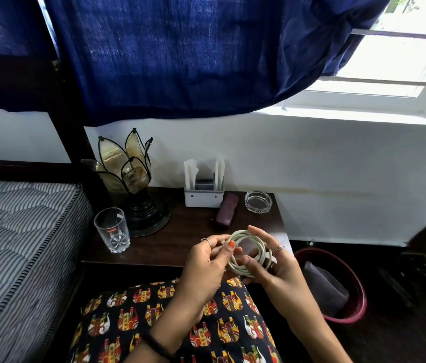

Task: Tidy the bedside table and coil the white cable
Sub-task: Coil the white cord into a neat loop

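Step in hand: coiling. You hold the white cable (248, 254) as a nearly finished coil of several loops, in the air just above the near right corner of the bedside table (180, 231).

Right hand (272, 265): fingers curled through and around the coil's right side, thumb pressed on the lower loops. It carries the bundle.

Left hand (210, 260): thumb and forefinger pinching the loose end at the coil's top left; the plug itself is too small to make out.

Next move, as a judgement: you need to tuck or wrap that free end around the loops so that they do not spring apart, then set the coil down on the bare wood in front of you.

Room, largest first:
- Blue curtain (193, 56), drawn across the window (389, 82).
- Striped mattress (18, 244), left of the table.
- Red waste bin (342, 286), on the floor to the right.

On the dark wooden table:
- Petal-shaped lamp (128, 174), back left.
- White holder (203, 192), at the wall.
- Drinking glass (112, 229), front left.
- Maroon case (227, 209), just beside the holder.
- Glass ashtray (258, 201), back right.
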